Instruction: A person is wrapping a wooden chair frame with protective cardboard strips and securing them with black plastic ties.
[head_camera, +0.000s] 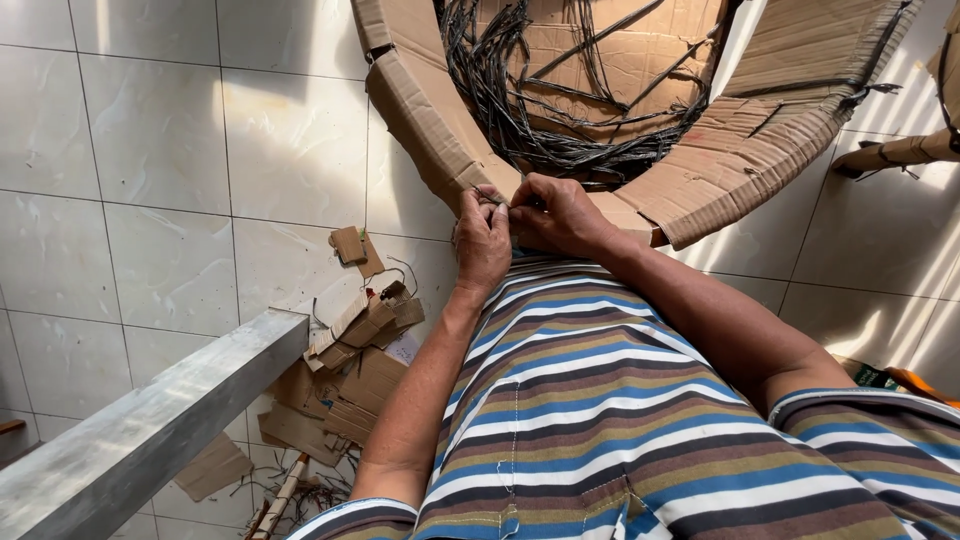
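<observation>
You are standing over a white tiled floor (150, 150) that is filling the left half of the head view. A large curved band of brown corrugated cardboard (430, 120) is arching in front of your body, and you are working on its near rim, just above your striped shirt (600, 400). A tangled bundle of thin dark strips (520, 110) is lying inside the cardboard curve, well beyond your knuckles. A grey metal beam (140, 440) is running diagonally across the lower left corner. A loose pile of brown cardboard scraps (350, 370) is lying on the floor between the beam and your left forearm.

Your left hand (483, 240) is clenching around the near edge of the cardboard band, fingers curled over it. Your right hand (558, 212) is pinching the same edge just beside the left, the two hands touching at the fingertips. What the fingertips are pinching is too small to tell.
</observation>
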